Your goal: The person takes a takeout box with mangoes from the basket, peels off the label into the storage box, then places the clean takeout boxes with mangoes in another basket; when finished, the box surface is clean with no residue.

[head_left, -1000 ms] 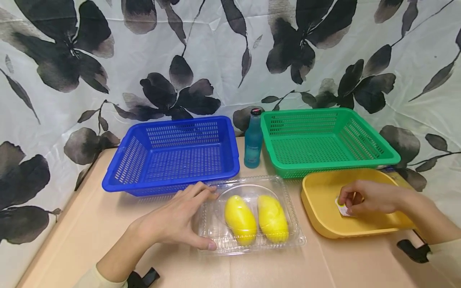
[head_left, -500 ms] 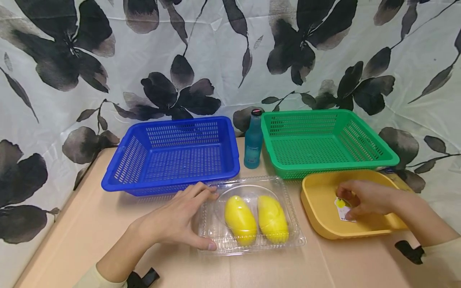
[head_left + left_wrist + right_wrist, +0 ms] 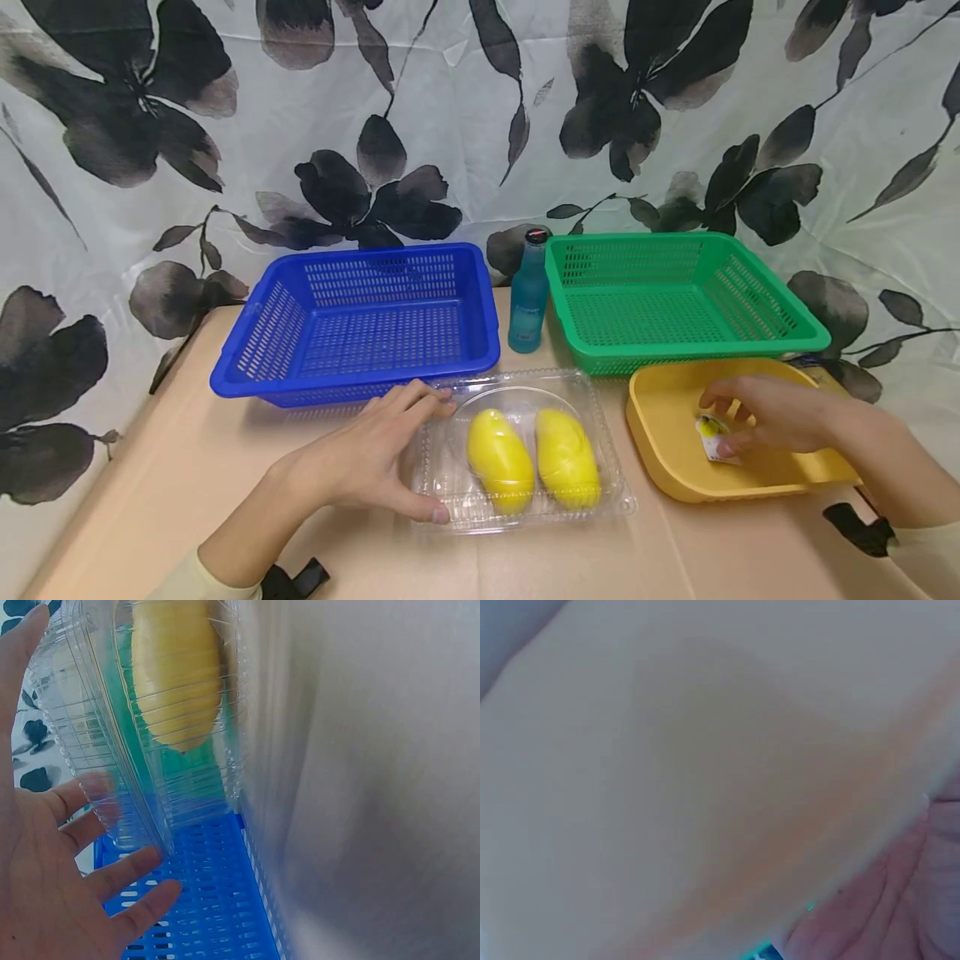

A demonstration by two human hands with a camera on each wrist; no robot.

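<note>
My left hand [image 3: 367, 467] rests at the left side of a clear plastic clamshell box [image 3: 461, 512], fingers spread and thumb near its front corner. Two yellow mangoes [image 3: 501, 460] lie inside. The left wrist view has the fingers almost straight along the box's side wall [image 3: 97, 735]. Over in the yellow tray [image 3: 660, 454], my right hand [image 3: 776, 417] curls over a small white card [image 3: 712, 450] with a yellow fruit picture. Thumb and fingertips sit at opposite edges of the card. The right wrist view is mostly blurred pale surface beside part of the palm [image 3: 885, 907].
Behind the box stand a blue basket [image 3: 300, 379] and a green basket [image 3: 697, 343], with a blue bottle [image 3: 527, 304] upright between them. The yellow tray is close in front of the green basket. A floral cloth [image 3: 480, 125] hangs behind the table.
My right fingers shift slightly over the card, baring more of its yellow picture, and the card has turned a little. The left hand and the box stay in place.
</note>
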